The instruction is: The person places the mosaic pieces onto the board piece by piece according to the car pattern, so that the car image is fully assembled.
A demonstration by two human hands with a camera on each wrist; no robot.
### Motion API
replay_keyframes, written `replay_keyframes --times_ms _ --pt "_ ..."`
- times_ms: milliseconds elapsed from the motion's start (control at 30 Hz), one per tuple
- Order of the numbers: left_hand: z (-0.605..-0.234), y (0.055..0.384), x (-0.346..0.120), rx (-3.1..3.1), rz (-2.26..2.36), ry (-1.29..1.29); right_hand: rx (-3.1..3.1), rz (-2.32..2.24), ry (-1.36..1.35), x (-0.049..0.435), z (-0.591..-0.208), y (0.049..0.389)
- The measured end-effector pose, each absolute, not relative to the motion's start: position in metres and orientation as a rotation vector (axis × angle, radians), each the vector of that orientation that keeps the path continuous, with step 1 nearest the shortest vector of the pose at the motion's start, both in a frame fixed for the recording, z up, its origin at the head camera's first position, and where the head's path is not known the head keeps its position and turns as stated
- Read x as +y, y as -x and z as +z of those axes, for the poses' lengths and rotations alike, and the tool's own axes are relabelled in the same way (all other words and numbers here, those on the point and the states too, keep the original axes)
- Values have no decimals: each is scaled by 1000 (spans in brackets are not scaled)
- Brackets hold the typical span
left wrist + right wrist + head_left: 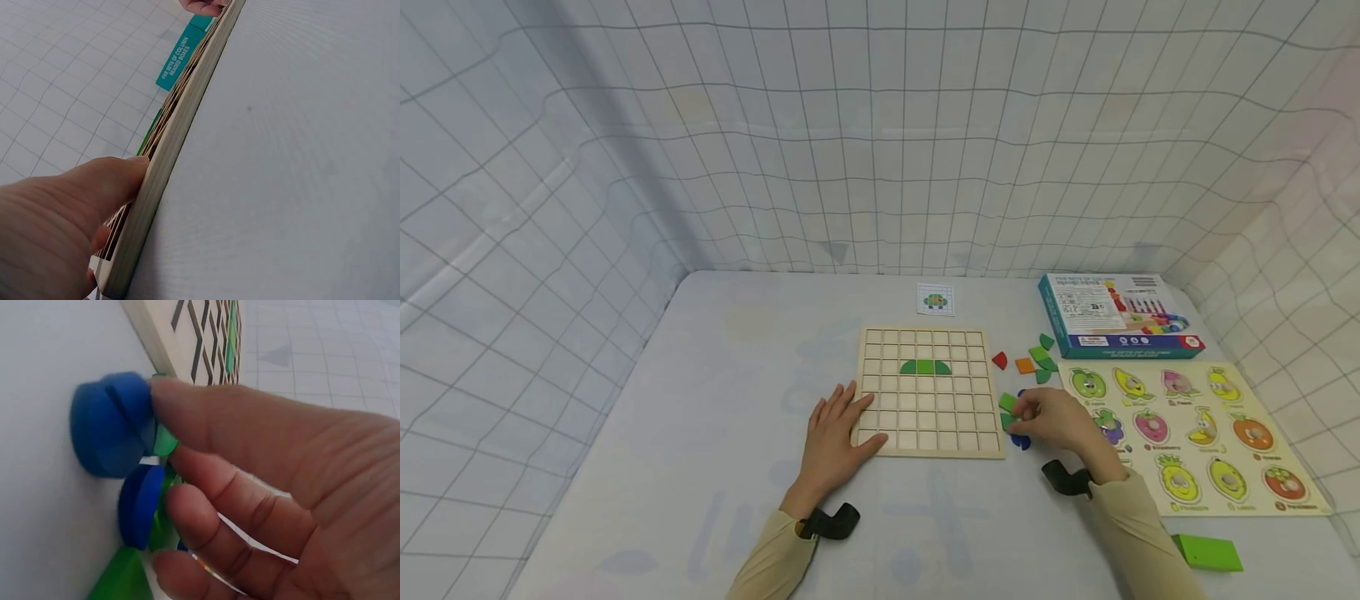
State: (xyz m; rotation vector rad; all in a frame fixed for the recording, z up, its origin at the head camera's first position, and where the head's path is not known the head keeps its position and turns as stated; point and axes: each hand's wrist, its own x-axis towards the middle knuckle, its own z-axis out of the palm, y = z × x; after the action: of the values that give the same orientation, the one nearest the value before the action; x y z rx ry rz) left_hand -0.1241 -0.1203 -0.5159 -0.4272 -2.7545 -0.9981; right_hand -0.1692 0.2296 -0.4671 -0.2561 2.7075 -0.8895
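A wooden grid board [958, 437] lies on the table with two green quarter-circles and a green square [925, 367] in one row. My left hand [833, 442] rests on its left edge, fingers spread and thumb near the front corner. To the right of the board, my right hand [1056, 419] has thumb and index finger at a small green piece [165, 439], which they appear to pinch; the fingers partly hide it. Blue rounded pieces [106, 428] lie beside the thumb. Another green piece [1007, 402] is close to the fingertips.
Behind the board lies a picture card [936, 299]. Right of it are a red piece [1000, 360], an orange square [1025, 366] and several green pieces [1039, 354]. A box [1120, 317], a fruit puzzle board [1210, 450] and a green block [1208, 552] occupy the right side.
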Motion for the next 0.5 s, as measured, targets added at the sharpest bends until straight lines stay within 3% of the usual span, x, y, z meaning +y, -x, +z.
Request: replay_keyframes --times_ms 500 --pt "-516 124 -120 -2735 -1009 436 2710 -844 273 226 -464 178"
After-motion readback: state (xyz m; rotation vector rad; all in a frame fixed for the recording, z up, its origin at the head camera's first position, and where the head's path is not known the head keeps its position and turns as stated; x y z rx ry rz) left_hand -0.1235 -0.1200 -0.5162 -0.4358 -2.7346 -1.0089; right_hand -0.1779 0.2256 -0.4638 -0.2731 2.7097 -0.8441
